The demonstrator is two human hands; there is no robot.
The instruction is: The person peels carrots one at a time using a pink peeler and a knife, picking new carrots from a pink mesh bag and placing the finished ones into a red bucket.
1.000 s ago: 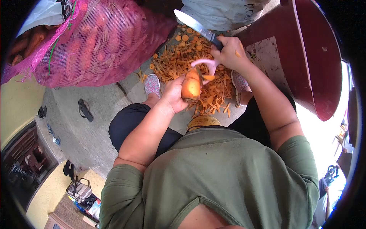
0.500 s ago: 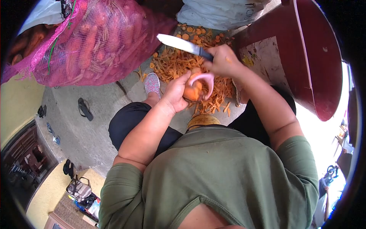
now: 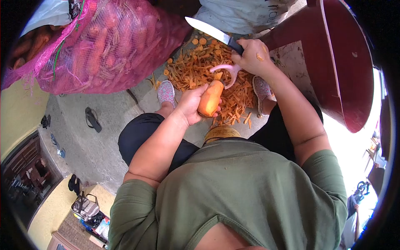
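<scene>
The carrot point(image 3: 210, 98) is held in front of the person's knees, above the ground, tilted with its upper end pointing away from the body and its surface smooth and bright orange. The left hand point(image 3: 189, 104) is wrapped around its lower part, fingers closed about it from the left side. The right hand point(image 3: 252, 56) is just beyond the carrot's far tip and is closed on two tools at once: a pink peeler point(image 3: 227, 70), whose loop hangs down close to the carrot's top end, though whether it touches cannot be made out, and a knife point(image 3: 212, 31) with a dark handle whose pale blade sticks out up and to the left, clear of the carrot. Beneath both hands a heap of orange peelings point(image 3: 196, 71) with some round slices covers the concrete floor point(image 3: 112, 125) between the person's two patterned shoes point(image 3: 166, 92). To the left of the heap lies a big pink mesh sack point(image 3: 104, 46) full of carrots; to the right stands a dark red tub point(image 3: 346, 66), and a white bag point(image 3: 241, 14) sits at the far edge of the peelings. A dark sandal point(image 3: 92, 119) lies on the floor well apart, to the left of the person's leg
</scene>
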